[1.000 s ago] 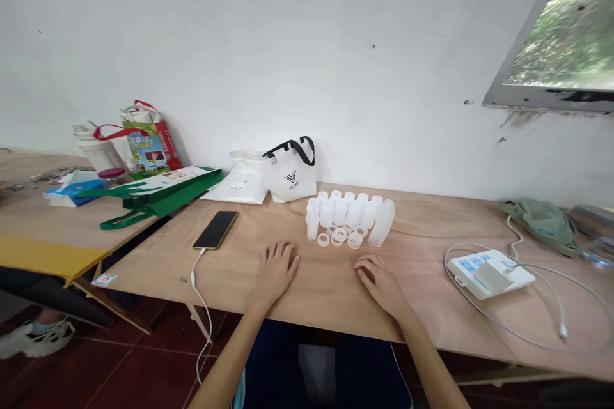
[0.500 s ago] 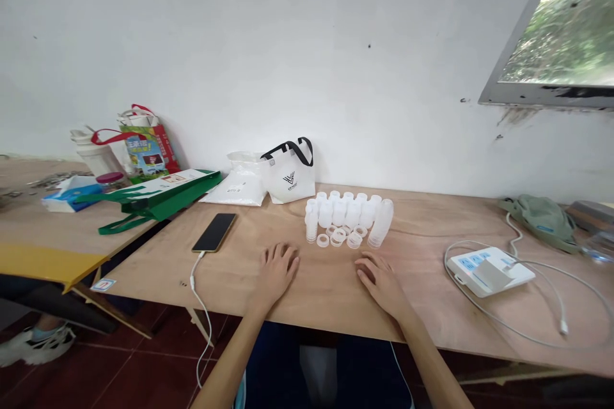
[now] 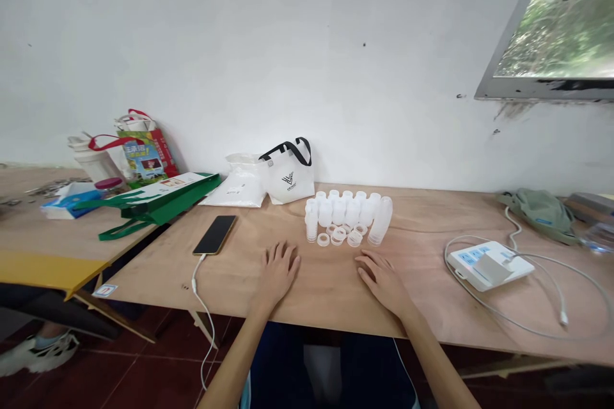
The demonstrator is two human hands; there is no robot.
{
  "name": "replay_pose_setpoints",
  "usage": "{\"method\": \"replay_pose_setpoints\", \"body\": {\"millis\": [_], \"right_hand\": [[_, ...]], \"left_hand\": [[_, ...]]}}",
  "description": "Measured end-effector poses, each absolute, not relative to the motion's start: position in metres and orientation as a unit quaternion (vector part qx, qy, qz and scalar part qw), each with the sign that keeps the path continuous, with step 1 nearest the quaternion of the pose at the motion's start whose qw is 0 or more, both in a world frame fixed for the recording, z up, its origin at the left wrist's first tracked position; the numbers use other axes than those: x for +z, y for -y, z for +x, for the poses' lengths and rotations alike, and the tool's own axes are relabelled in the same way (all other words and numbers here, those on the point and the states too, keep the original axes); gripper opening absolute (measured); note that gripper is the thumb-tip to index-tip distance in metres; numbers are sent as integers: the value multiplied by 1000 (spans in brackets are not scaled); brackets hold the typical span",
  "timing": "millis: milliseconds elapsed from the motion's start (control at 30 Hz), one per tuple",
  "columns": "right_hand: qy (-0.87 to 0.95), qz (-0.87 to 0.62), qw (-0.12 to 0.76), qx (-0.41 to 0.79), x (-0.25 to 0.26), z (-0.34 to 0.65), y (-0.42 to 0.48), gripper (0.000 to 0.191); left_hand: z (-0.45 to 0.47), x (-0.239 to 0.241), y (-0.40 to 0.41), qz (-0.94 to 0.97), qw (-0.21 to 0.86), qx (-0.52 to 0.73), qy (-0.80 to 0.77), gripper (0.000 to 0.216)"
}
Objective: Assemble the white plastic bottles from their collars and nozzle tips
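My left hand [image 3: 278, 271] lies flat on the wooden table [image 3: 316, 294], fingers spread, holding nothing. Palm down on the right, my right hand [image 3: 381, 278] also rests with its fingers apart and holds nothing. Beyond and between the hands stands a group of small white plastic bottles [image 3: 338, 211] in rows. In front of them lie several translucent ring-shaped caps [image 3: 338, 234], some stacked. A stack of clear cups or caps [image 3: 311, 222] stands at the group's left end. At its right end, nearest my right hand, a taller translucent stack [image 3: 381, 222] leans slightly.
Left of my hands lies a phone [image 3: 214, 234] on a white cable. A white plastic package [image 3: 235, 185] and a white bag [image 3: 290, 179] sit by the wall. A green bag [image 3: 167, 195] spans toward the neighbouring table. At right are a power strip [image 3: 489, 265] and a cap [image 3: 540, 214].
The camera view has shifted slightly. Both hands stay in place on the table, and the bottles and caps have not moved.
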State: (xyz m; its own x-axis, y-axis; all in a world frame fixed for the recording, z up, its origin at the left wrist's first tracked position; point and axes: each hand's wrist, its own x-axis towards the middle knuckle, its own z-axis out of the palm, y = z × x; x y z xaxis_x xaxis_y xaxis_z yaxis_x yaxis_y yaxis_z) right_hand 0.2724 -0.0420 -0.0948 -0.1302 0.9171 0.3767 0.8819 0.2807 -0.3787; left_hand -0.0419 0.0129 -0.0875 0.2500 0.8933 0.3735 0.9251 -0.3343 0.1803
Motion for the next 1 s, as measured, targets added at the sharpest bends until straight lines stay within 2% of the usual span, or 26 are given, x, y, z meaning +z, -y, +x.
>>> {"method": "replay_pose_setpoints", "body": {"millis": [1000], "right_hand": [[754,-598,271,35,-94,273,41,34]], "left_hand": [[-41,-84,-11,-788,33,-208,578,39]]}}
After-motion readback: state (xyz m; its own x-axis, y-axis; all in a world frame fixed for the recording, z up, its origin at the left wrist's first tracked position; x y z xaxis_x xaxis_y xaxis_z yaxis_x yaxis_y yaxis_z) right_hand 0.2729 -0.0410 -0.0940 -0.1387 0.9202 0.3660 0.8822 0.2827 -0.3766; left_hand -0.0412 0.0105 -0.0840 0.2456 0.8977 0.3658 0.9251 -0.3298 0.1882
